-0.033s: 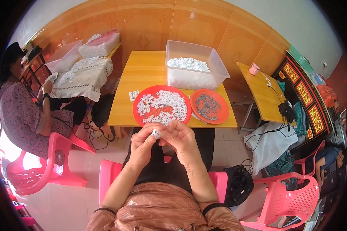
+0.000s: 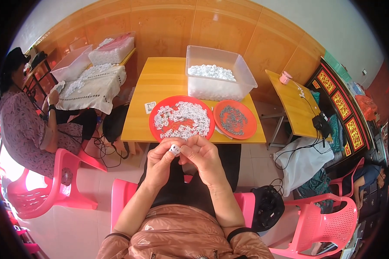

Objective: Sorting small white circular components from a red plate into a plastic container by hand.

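Observation:
Above my lap, my left hand [image 2: 159,167] is closed, pinching a small white plastic part [image 2: 175,149] with dark holes in its face between thumb and fingers. My right hand [image 2: 206,161] is closed too, its thumb and bent fingers pressed against the same part from the right; anything smaller inside its fingers is hidden. Just beyond my hands, a red round tray [image 2: 152,125] holds many similar white parts. To its right, a smaller orange-red plate [image 2: 250,125] carries a pile of small grey metal pieces, seemingly screws.
A clear plastic bin [image 2: 220,89] of white pieces stands at the back of the yellow table [image 2: 160,73]. On the left a person [image 2: 23,116] sits by a cloth-covered table [image 2: 88,93]. A pink chair [image 2: 324,220] and a black bag [image 2: 267,207] are at right.

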### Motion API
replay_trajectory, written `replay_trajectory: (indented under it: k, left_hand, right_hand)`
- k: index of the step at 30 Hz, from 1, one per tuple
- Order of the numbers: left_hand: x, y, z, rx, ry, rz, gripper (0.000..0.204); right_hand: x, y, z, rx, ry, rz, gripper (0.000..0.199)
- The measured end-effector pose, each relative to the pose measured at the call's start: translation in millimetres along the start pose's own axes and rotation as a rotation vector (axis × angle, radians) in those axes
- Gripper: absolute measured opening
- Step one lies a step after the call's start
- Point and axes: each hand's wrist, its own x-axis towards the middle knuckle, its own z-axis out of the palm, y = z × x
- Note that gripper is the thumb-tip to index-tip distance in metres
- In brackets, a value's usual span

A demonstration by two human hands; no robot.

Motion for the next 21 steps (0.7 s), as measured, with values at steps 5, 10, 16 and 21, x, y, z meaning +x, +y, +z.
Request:
replay_trajectory:
  k: [5,10,16,21]
  left_hand:
    - [0.1,-2.7,-3.4,0.053,-0.002,0.029,0.029]
    - [0.9,6.1,2.5,0.044,-0.037,-0.035,0.029]
    - [2.7,10.6,-2.8,0.116,-0.126,0.007,0.029]
    - [1.5,1.7,-7.0,0.056,-0.035,0.005,0.034]
  right_hand:
    - [-1.7,-3.7,-4.2,-0.299,-0.126,-0.027,0.018]
    - [-3.3,-5.6,-0.8,-0.262,-0.104,-0.032,0.021]
    - [-5.3,-8.4,-0.7,-0.303,-0.129,-0.021,0.02]
    - [-8.3,-10.6,5.6,-0.833,-0.162,-0.335,0.017]
